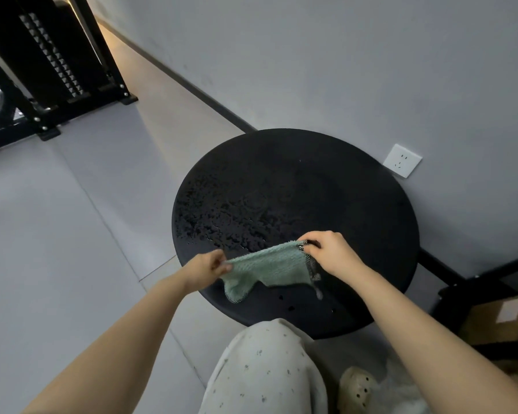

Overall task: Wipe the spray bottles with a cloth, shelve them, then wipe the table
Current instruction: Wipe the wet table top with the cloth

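Head view, looking down at a round black table (326,186) set against a grey wall (341,70).

Cloth (269,268): pale green, held stretched between both hands above the near part of the tabletop. Upper edge taut from hand to hand; lower edge sags, with one corner drooping at lower left and a thin tag or loop hanging at lower right. A dark mesh-like strip runs along the right-hand side of the cloth. Whether the hanging parts touch the table: cannot tell.

Left hand (205,271): fingers and thumb curled, pinching the cloth's left corner. It sits over the near-left rim of the table.

Right hand (329,252): fingers curled, pinching the cloth's upper right corner, a little higher in frame than the left hand (so the top edge slopes up toward the right). It sits over the tabletop.

Table surface: the left half is covered in droplets and small wet patches, which catch the light; a few separate drops lie near the front edge, just below the cloth. The right half reads dark and even.

Surroundings: white wall socket (402,160) on the wall just beyond the table's far right edge. Black metal rack (51,73) at upper left, standing on the tiled floor (72,234). Cardboard box (503,319) at lower right. A knee in light speckled trousers (266,369) at the bottom, with a pale shoe (358,389) beside it.
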Motion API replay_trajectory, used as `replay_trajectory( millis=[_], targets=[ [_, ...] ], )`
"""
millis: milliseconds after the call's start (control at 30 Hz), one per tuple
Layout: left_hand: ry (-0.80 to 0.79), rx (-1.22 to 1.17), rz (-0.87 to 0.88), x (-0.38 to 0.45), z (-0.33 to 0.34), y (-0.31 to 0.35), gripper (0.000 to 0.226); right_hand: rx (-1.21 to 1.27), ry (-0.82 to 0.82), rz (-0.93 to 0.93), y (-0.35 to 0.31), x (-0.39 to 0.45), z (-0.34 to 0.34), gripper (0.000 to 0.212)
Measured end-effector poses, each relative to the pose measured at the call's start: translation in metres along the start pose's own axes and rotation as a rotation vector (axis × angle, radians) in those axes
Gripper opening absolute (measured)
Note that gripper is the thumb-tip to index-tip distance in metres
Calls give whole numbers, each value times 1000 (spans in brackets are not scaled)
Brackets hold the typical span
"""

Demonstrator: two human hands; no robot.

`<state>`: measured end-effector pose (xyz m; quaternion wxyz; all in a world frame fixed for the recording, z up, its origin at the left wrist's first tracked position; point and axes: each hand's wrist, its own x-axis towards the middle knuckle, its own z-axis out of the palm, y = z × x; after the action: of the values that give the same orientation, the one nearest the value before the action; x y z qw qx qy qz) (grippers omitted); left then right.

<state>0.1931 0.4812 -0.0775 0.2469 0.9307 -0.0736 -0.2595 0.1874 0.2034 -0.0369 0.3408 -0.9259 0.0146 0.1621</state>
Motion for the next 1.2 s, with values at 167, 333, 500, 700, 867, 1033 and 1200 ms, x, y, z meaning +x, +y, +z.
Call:
replay_trajectory(
  millis=[167,333,500,700,867,1033,1200],
  targets=[
    [-95,15,37,4,16,-18,11,40,10,109,15,2,4,21],
    [71,-341,-112,10,16,-19,12,166,97,163,23,5,15,16],
    [153,-687,-165,21,10,28,20,240,242,206,0,7,34,25],
    [158,-802,-181,34,16,71,14,218,278,42,-33,1,61,21],
    [161,-774,-189,33,23,68,30,140,257,-65,-34,-3,74,24],
    [111,-738,-204,35,28,58,34,64,99,-146,-25,-7,87,33],
    [101,-652,-175,34,28,57,18,140,32,-188,-12,-3,82,39]
  ],
)
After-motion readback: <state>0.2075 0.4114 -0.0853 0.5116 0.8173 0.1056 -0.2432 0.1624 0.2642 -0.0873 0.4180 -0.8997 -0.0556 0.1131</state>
